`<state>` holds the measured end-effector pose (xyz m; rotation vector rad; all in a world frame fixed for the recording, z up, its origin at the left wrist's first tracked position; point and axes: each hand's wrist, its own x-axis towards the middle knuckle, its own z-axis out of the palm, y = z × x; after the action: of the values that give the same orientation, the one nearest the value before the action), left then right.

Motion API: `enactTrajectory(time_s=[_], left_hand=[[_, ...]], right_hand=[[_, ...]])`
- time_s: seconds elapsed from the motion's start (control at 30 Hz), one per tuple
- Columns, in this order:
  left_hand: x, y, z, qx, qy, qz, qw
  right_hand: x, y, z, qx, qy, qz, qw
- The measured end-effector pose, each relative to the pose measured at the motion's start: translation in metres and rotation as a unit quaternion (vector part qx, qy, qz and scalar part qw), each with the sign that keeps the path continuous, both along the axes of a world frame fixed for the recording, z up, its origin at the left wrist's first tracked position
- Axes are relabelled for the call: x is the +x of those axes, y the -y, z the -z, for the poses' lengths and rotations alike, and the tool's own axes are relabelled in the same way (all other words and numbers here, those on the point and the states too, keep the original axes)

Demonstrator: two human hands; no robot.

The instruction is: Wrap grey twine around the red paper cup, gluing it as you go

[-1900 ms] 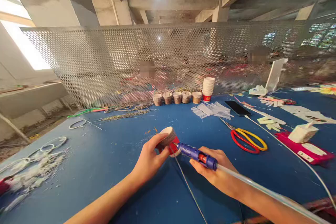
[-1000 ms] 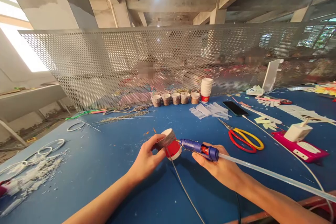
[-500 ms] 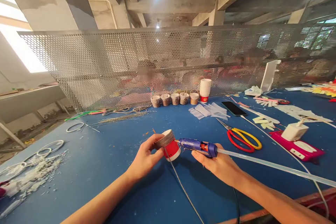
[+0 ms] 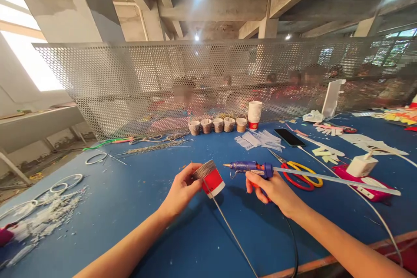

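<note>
The left hand (image 4: 180, 191) holds a red paper cup (image 4: 210, 178) tipped on its side, just above the blue table (image 4: 137, 208). Right of the cup, the right hand (image 4: 272, 189) grips a blue glue gun (image 4: 249, 167); its tip looks just apart from the cup.

Both forearms are bare, no sleeves showing; left hand (image 4: 180, 192) and right hand (image 4: 275, 189) gloveless, ringless.

Red cup (image 4: 213, 179) beside glue gun (image 4: 250, 167)
</note>
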<state>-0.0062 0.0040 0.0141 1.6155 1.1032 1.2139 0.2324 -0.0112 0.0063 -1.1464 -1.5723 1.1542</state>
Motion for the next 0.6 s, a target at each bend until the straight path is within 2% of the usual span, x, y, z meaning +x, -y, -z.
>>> enactTrajectory(time_s=[0.07, 0.13, 0.23, 0.3, 0.43, 0.6], left_hand=[[0.000, -0.001, 0.001, -0.001, -0.003, -0.009, 1.000], [0.001, -0.001, 0.002, -0.001, -0.014, -0.015, 1.000], [0.003, -0.001, 0.004, 0.004, -0.036, -0.023, 0.999], [0.005, -0.002, 0.005, 0.009, -0.051, -0.031, 0.998], [0.006, -0.003, 0.008, 0.039, -0.085, -0.030, 0.995], [0.005, -0.006, 0.011, 0.055, -0.116, -0.034, 0.991]], right_hand=[[0.002, -0.006, -0.003, -0.001, 0.015, 0.030, 0.999], [0.005, -0.016, -0.002, 0.005, 0.077, 0.080, 0.994], [0.010, -0.038, 0.006, 0.031, 0.192, 0.149, 0.970], [0.014, -0.052, 0.013, 0.035, 0.234, 0.176, 0.956], [0.016, -0.064, 0.023, 0.026, 0.273, 0.202, 0.940], [0.020, -0.055, 0.021, 0.033, 0.269, 0.188, 0.944]])
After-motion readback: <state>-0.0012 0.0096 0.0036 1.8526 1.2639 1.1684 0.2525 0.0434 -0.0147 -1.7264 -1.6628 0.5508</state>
